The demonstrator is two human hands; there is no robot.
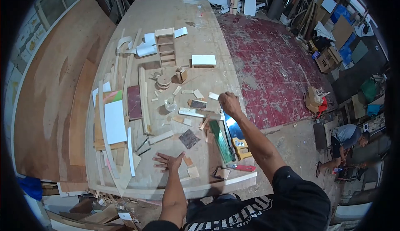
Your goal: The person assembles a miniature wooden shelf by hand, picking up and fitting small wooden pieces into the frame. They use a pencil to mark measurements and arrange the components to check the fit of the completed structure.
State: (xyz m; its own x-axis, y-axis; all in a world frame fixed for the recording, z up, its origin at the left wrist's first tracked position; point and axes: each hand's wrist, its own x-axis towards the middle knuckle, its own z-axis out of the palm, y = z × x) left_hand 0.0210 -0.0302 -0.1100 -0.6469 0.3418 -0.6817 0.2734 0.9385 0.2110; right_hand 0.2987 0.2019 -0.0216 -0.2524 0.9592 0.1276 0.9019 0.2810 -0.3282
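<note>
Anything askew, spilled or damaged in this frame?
The red floor looks worn: grey patches interrupt its colour. On the table, a dark mark shows near the clear bottle; whether it is wet, I cannot tell. Wood offcuts lie at odd angles, but that looks like ordinary workshop clutter.

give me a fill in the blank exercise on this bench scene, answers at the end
The saw has a ____ handle. The left hand is over the table with its fingers ____ apart. The floor tiles are ____. The ____ is nearer those tiles than the left hand.

Missing words: yellow; spread; red; right hand
</note>
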